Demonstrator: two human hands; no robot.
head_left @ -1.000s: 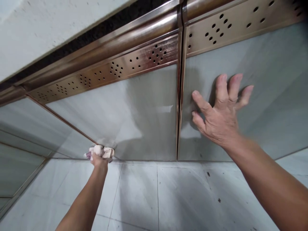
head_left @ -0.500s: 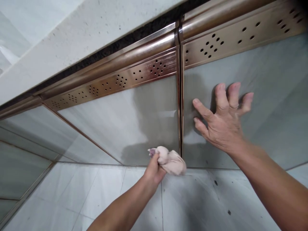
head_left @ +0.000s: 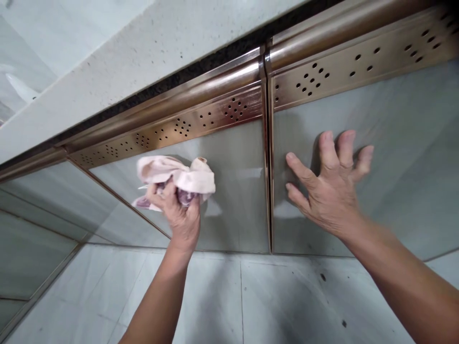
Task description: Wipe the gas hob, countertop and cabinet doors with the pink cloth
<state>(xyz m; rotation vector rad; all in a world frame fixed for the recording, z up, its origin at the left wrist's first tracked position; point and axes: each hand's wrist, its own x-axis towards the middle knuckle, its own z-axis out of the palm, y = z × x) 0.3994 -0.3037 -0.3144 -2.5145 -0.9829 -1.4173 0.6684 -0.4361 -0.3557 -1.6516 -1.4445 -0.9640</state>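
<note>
My left hand [head_left: 179,215] grips a crumpled pale pink cloth [head_left: 175,176] and presses it against the upper part of the left grey cabinet door [head_left: 233,200]. My right hand [head_left: 332,191] lies flat with fingers spread on the right grey cabinet door [head_left: 401,157], just right of the bronze strip [head_left: 267,181] between the two doors. A perforated bronze band [head_left: 201,122] runs along the top of both doors under a rounded bronze rail.
A pale speckled countertop edge [head_left: 143,52] overhangs the doors. Below lies a grey tiled floor [head_left: 272,306] with dark spots at the right. Another grey panel [head_left: 36,224] with bronze trim angles away at the left.
My left hand swept the cloth from the door's lower left corner along the bottom to the right, then up to the upper left of the door. My right hand stayed on the right door.
</note>
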